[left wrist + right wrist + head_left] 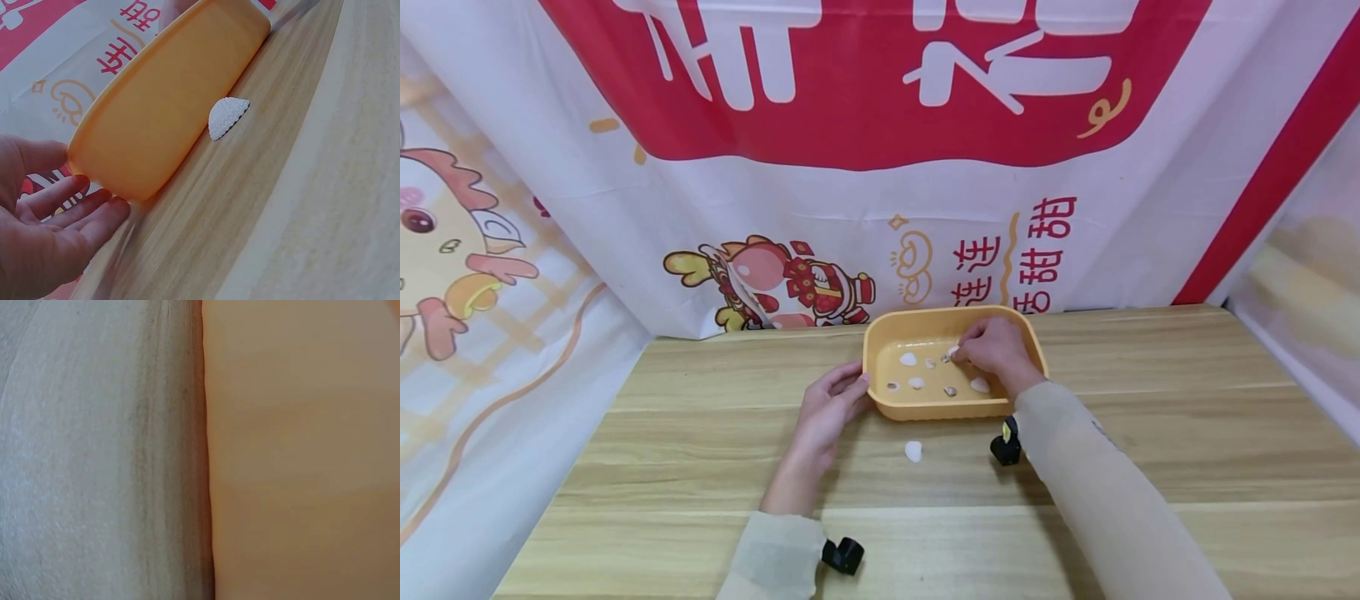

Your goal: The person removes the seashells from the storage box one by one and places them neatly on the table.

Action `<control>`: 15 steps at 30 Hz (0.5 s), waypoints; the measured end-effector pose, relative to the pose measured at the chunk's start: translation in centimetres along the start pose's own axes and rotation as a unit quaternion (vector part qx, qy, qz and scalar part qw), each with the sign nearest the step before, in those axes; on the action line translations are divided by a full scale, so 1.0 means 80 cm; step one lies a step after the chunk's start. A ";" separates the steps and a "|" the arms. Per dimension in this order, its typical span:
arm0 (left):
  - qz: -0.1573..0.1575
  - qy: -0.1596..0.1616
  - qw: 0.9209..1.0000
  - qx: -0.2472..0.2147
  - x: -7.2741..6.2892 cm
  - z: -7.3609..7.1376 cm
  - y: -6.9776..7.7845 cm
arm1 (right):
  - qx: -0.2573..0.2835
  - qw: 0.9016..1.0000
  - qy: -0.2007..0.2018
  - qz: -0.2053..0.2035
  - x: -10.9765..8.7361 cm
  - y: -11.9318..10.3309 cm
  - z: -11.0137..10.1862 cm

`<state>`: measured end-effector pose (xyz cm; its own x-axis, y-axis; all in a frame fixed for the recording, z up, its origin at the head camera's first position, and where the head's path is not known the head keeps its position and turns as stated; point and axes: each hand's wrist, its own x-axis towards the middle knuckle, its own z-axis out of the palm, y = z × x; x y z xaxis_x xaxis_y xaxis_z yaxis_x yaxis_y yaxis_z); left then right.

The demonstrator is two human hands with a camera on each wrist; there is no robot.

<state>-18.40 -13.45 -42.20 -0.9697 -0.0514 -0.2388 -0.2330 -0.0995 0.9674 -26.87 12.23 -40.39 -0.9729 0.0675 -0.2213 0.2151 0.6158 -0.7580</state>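
A yellow plastic basin stands near the back of the table, with several small seashells on its floor. Among them are a white seashell and a brownish one. My right hand reaches inside and pinches a small whitish seashell at its fingertips, partly covered by the fingers. At the basin's left end, my left hand touches the outer wall and rim with relaxed fingers. On the table before the basin lies a white ribbed seashell. The right wrist view holds only basin wall and table.
The wooden table carries the basin and ends at a printed cloth hanging right behind it. Black wrist cameras sit on both sleeves; the right one is close to the basin's front wall.
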 end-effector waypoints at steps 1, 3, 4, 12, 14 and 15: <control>0.002 0.002 1.000 -0.002 0.000 0.000 0.000 | 0.001 1.000 0.000 0.000 0.000 0.000 0.000; 0.005 0.006 1.000 -0.006 0.001 0.000 -0.001 | 0.004 1.000 -0.001 0.000 0.000 0.000 0.001; 0.006 0.008 1.000 -0.007 0.001 0.000 -0.001 | 0.005 1.000 -0.001 0.000 -0.001 0.000 0.001; 0.004 0.009 1.000 -0.022 0.001 0.002 -0.001 | 0.007 1.000 -0.005 0.004 -0.001 0.000 0.001; 0.009 0.006 0.999 -0.034 0.001 0.002 -0.001 | 0.008 1.000 -0.005 0.004 -0.001 0.000 0.001; 0.011 0.004 0.999 -0.039 0.001 0.002 -0.001 | 0.006 1.000 -0.004 0.004 -0.001 0.000 0.001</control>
<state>-18.45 -13.27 -42.28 -0.9739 -0.0634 -0.2182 -0.2043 -0.1759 0.9630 -26.78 12.14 -40.41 -0.9706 0.0653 -0.2318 0.2232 0.6051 -0.7642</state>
